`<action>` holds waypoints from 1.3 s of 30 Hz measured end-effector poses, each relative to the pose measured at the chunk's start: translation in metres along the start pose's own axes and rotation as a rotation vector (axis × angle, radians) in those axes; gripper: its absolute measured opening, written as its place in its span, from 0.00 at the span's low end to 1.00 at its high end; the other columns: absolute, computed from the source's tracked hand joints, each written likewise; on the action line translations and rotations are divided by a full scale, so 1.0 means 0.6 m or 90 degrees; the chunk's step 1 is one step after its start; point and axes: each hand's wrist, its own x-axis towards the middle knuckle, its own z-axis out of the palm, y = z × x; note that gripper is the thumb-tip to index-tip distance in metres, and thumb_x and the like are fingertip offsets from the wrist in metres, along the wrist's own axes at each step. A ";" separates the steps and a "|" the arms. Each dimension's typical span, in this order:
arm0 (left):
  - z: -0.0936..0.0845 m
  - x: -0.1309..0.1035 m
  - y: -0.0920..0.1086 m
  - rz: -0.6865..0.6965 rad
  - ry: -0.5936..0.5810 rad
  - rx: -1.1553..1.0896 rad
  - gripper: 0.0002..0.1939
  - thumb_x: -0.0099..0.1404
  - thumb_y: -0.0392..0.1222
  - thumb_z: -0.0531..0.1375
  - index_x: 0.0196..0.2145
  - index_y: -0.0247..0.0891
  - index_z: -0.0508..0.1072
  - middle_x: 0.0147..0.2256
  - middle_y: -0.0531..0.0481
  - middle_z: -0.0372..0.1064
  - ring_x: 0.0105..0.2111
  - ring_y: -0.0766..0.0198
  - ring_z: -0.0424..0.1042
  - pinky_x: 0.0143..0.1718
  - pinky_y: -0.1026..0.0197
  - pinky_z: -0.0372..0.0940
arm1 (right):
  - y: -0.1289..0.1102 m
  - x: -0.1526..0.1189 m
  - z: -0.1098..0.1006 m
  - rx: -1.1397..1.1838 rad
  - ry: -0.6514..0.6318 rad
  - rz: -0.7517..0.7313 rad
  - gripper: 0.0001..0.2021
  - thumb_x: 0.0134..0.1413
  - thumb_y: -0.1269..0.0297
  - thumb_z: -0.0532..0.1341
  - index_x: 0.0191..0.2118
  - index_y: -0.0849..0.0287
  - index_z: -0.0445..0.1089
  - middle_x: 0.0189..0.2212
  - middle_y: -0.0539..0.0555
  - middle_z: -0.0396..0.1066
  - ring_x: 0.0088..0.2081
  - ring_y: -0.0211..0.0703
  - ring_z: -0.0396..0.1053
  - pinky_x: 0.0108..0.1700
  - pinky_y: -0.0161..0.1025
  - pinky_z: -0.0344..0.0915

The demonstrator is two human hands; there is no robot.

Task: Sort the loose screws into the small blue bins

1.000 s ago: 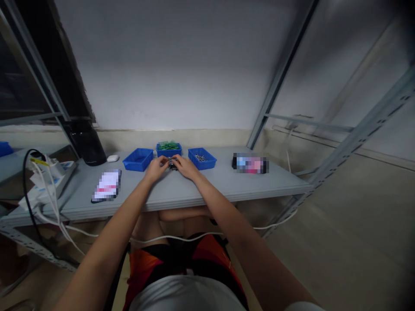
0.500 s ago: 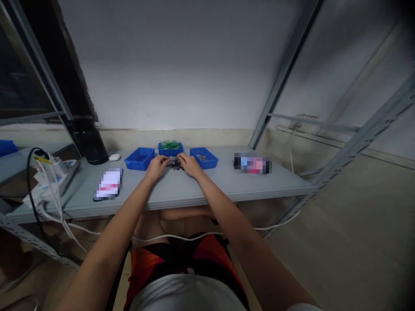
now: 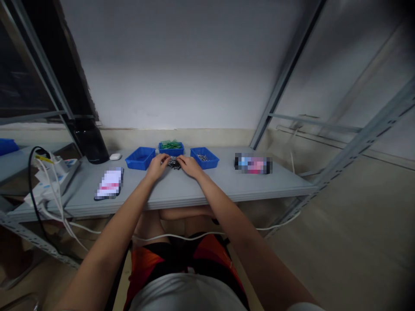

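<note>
A pile of small dark and silvery metal pieces lies on the grey shelf between my hands. My left hand reaches its left side with fingers bent and pinched; any small piece in them is too tiny to make out. From the other side, my right hand touches the pile, its fingertips also drawn together around something unclear. Behind the pile, a blue bin holds green pieces. To the right, a second blue bin contains silvery metal parts. A third blue bin stands left, with nothing visible inside.
A phone with a blurred screen and a white earbud case lie left. Farther left stand a black bottle and a white power strip with cables. A blurred dark object lies right. Metal posts frame the shelf.
My fingers have shifted slightly at the pile, the right fingertips now lower and closer to the pieces. The bins and other objects stay in place; the view has moved a touch.
</note>
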 end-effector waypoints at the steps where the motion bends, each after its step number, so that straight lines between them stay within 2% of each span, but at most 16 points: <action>1: -0.002 -0.001 0.003 0.007 0.003 -0.002 0.11 0.67 0.42 0.54 0.38 0.36 0.75 0.36 0.45 0.74 0.35 0.60 0.70 0.40 0.60 0.64 | -0.002 -0.001 0.001 -0.014 -0.010 -0.010 0.14 0.67 0.62 0.50 0.46 0.56 0.71 0.40 0.55 0.75 0.40 0.42 0.71 0.45 0.36 0.61; 4: -0.005 -0.002 0.011 0.029 -0.004 -0.002 0.12 0.67 0.44 0.54 0.38 0.36 0.74 0.36 0.45 0.73 0.36 0.60 0.70 0.40 0.60 0.63 | -0.011 -0.003 0.003 -0.056 -0.048 -0.056 0.14 0.66 0.63 0.50 0.47 0.55 0.72 0.43 0.56 0.75 0.43 0.43 0.71 0.47 0.37 0.61; 7: -0.004 -0.004 0.013 0.030 -0.021 -0.002 0.13 0.67 0.45 0.53 0.38 0.36 0.74 0.35 0.46 0.73 0.35 0.60 0.70 0.38 0.61 0.63 | -0.020 -0.007 0.005 -0.088 -0.072 -0.087 0.14 0.66 0.63 0.50 0.47 0.56 0.72 0.43 0.57 0.76 0.42 0.45 0.72 0.47 0.39 0.62; 14: -0.002 -0.005 0.011 0.019 -0.023 -0.032 0.13 0.66 0.45 0.53 0.37 0.36 0.73 0.33 0.47 0.73 0.31 0.62 0.69 0.35 0.62 0.62 | -0.017 -0.005 0.004 -0.077 -0.075 -0.063 0.13 0.65 0.64 0.51 0.44 0.57 0.72 0.40 0.57 0.76 0.40 0.45 0.72 0.44 0.38 0.62; 18: -0.003 -0.005 0.006 0.022 -0.017 -0.023 0.12 0.65 0.44 0.53 0.38 0.35 0.73 0.32 0.47 0.73 0.31 0.61 0.69 0.34 0.62 0.62 | -0.006 0.000 -0.002 -0.044 -0.026 -0.015 0.13 0.67 0.62 0.49 0.44 0.57 0.71 0.39 0.56 0.76 0.40 0.43 0.72 0.43 0.36 0.61; 21: 0.000 -0.005 0.001 0.017 -0.060 0.007 0.12 0.65 0.42 0.53 0.39 0.36 0.74 0.32 0.47 0.73 0.30 0.61 0.69 0.34 0.61 0.62 | -0.006 0.000 -0.006 -0.033 0.025 0.021 0.14 0.67 0.61 0.48 0.46 0.56 0.69 0.36 0.54 0.75 0.39 0.43 0.72 0.42 0.35 0.61; 25: 0.007 -0.006 -0.004 0.029 -0.136 0.015 0.12 0.65 0.43 0.53 0.37 0.37 0.74 0.30 0.48 0.72 0.28 0.62 0.68 0.33 0.62 0.61 | -0.014 -0.006 -0.009 -0.030 0.038 -0.003 0.14 0.67 0.60 0.48 0.46 0.54 0.70 0.37 0.54 0.75 0.40 0.44 0.72 0.43 0.36 0.61; 30: 0.011 -0.007 -0.004 0.046 -0.154 -0.007 0.12 0.65 0.43 0.53 0.36 0.36 0.75 0.27 0.49 0.71 0.26 0.62 0.66 0.31 0.62 0.61 | -0.018 -0.009 -0.008 -0.044 0.055 -0.049 0.14 0.67 0.60 0.48 0.45 0.55 0.70 0.38 0.54 0.76 0.40 0.44 0.72 0.43 0.36 0.61; 35: 0.008 -0.006 0.000 0.008 -0.123 -0.007 0.12 0.66 0.43 0.53 0.38 0.36 0.74 0.28 0.48 0.72 0.26 0.62 0.68 0.32 0.62 0.62 | -0.012 -0.004 -0.008 -0.048 0.081 -0.028 0.14 0.66 0.61 0.48 0.44 0.55 0.70 0.36 0.54 0.75 0.38 0.45 0.72 0.43 0.37 0.61; 39: 0.007 -0.006 -0.005 -0.059 -0.074 0.009 0.12 0.65 0.41 0.54 0.44 0.37 0.72 0.30 0.48 0.74 0.29 0.61 0.70 0.33 0.62 0.63 | 0.003 0.000 -0.021 -0.042 0.189 -0.001 0.15 0.65 0.63 0.48 0.45 0.58 0.71 0.39 0.56 0.75 0.41 0.45 0.70 0.46 0.38 0.61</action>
